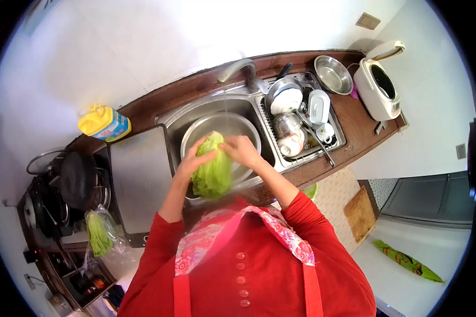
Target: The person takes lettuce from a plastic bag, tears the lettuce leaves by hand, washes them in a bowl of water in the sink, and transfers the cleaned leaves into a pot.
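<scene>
Clamping the lettuce at eleven o'clock over the basin, left hand curled around it, right hand pinching its top edge, I could tear leaves by tugging unevenly, while the loaded dish rack obstructs one o'clock and the running tap overhangs twelve.

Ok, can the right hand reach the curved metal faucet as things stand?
Probably yes: the right hand touches the leafy green vegetable, but nothing solid shows between that hand and the faucet, only falling water.
</scene>
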